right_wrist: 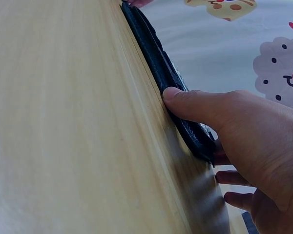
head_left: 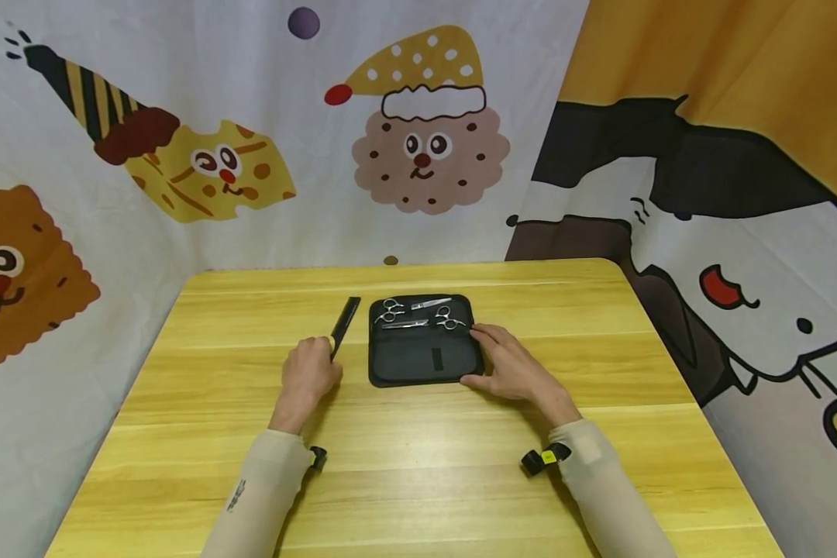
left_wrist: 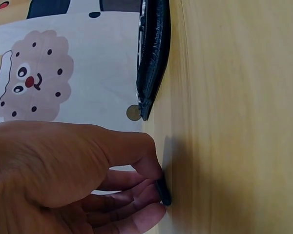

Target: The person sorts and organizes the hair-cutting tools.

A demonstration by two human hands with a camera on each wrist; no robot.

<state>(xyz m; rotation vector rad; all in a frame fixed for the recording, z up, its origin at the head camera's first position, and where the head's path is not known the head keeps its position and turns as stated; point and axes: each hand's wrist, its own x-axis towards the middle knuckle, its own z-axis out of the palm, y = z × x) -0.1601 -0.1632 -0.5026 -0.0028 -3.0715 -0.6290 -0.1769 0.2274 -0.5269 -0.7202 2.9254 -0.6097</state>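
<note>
Left grip (head_left: 310, 373) pinches a black comb (head_left: 346, 318) left of the scissors case (head_left: 401, 360); right grip (head_left: 514, 366) clasps the case's right end

Head view bright, evenly lit; soft pale glare on tabletop (head_left: 216, 372), near middle. Light apparently overhead: soft shadows along inner sides of left sleeve (head_left: 265, 484) and right sleeve (head_left: 617, 492). Scissors (head_left: 431, 304) glint. Wrist views dimmer; left hand (left_wrist: 73, 165) and right hand (right_wrist: 254, 136) cast soft-edged shadows on wood. Fine wood grain smeared.

Cartoon-printed curtains (head_left: 251, 62) hang behind a yellow wood-grain table (head_left: 418, 473).
</note>
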